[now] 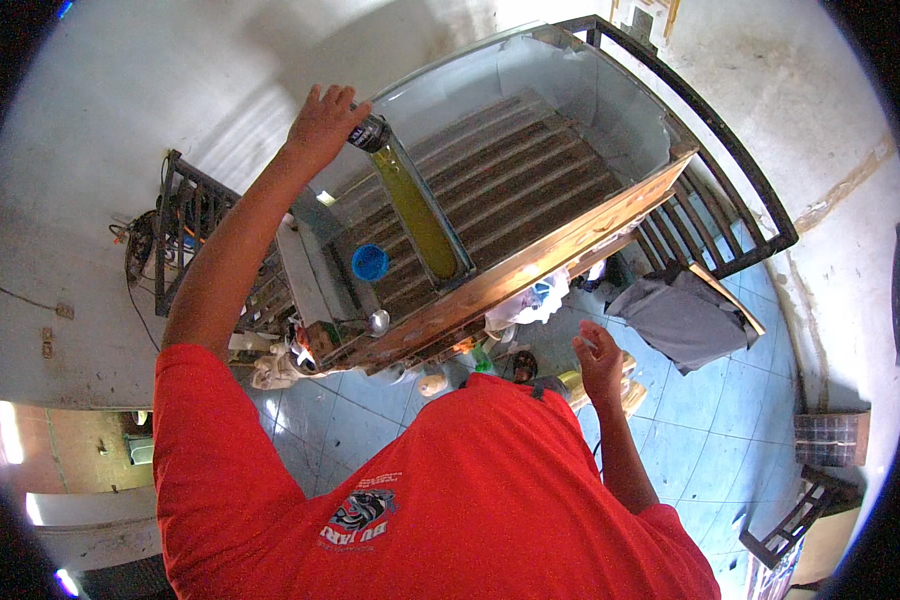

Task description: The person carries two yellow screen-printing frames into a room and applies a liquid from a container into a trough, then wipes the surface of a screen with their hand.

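Observation:
My left hand (322,128) reaches up to the far end of a narrow trough (417,212) with a yellow-green bottom. Its fingers are closed around a dark cylindrical container (369,134), which is tilted over that end. What the container holds is hidden. In the compartment beside the trough stands a round blue tub (370,262). A metal spoon or ladle (378,322) lies at the near edge. My right hand (600,362) is raised in front of my body, away from the case, fingers bent around something small and white that I cannot make out.
The large wooden case (610,215) has clear side panels and a slatted bottom. Black metal railing (760,205) stands behind it on the right, with more railing (195,225) at left. Bags (530,305) hang under the case. Dark cloth (685,315) lies over a board at right.

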Tool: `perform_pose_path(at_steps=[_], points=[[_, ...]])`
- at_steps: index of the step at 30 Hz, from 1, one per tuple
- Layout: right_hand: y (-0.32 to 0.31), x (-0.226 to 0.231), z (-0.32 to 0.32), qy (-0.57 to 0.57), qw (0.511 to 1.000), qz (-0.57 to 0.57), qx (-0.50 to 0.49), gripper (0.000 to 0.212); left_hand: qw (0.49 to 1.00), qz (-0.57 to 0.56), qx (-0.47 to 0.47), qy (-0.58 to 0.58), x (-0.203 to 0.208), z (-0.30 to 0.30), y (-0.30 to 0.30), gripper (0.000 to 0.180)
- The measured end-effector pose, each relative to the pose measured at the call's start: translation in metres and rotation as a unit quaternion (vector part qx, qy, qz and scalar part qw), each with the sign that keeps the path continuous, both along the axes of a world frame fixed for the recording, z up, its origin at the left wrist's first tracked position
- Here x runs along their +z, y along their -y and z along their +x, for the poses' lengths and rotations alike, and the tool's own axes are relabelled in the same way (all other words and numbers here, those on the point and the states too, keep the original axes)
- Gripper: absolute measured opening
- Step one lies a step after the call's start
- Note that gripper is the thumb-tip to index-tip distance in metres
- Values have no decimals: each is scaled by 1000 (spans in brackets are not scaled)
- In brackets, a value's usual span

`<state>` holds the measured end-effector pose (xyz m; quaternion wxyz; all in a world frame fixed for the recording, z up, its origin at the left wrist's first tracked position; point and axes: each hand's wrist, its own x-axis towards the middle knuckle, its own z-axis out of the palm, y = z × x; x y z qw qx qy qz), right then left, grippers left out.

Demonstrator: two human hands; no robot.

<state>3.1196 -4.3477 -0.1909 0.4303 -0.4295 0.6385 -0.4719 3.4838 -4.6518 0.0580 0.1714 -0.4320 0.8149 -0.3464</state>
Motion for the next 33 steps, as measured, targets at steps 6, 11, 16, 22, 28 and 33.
perform_pose_path(at_steps=[6, 11, 16, 22, 28, 33], points=[[1, -1, 0, -1, 1000, -4, 4, 33, 1000, -11, -3, -1, 0, 4, 7, 42], [1, -4, -1, 7, 1000, 0, 2, 33, 1000, -9, -10, -7, 2, 1, 8, 41], [2, 0, 0, 1, 1000, 5, 6, 34, 1000, 0, -7, -13, 2, 2, 9, 41], [2, -6, 0, 8, 1000, -4, 7, 34, 1000, -19, -25, 2, -2, 5, 12, 41], [1, -7, 1, 10, 1000, -9, 4, 33, 1000, -12, -14, 12, 0, 5, 10, 42], [0, -4, 2, 12, 1000, -7, 3, 33, 1000, -17, -21, 4, -1, 7, 9, 42]])
